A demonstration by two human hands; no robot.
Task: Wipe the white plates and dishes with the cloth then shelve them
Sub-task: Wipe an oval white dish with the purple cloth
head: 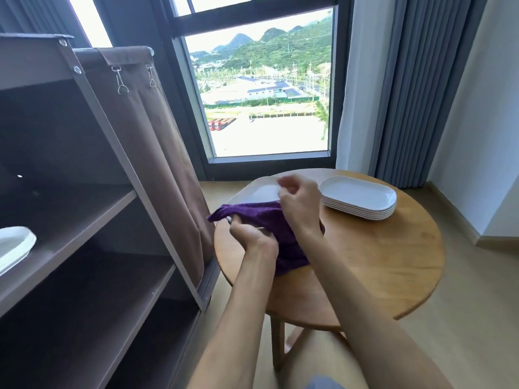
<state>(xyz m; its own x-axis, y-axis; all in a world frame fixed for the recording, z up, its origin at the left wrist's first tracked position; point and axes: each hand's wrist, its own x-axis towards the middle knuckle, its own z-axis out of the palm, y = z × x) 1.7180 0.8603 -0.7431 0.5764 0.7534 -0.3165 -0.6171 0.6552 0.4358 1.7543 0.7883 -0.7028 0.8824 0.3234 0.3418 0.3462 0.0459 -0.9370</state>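
A white oblong dish (259, 190) is held tilted above the left part of the round wooden table (379, 262). A purple cloth (269, 220) drapes over its near half. My left hand (250, 234) grips the cloth-covered near edge of the dish. My right hand (299, 203) has curled fingers at the dish's right rim, over the cloth. A stack of several white oblong dishes (359, 196) sits on the table's far right. More white dishes (14, 247) lie on a shelf of the brown rack (118, 153) at the left.
The rack's brown fabric cover (157, 141) hangs pulled aside between the shelves and the table. A big window (264, 94) is behind the table, grey curtains (415, 88) to its right. Wooden floor surrounds the table.
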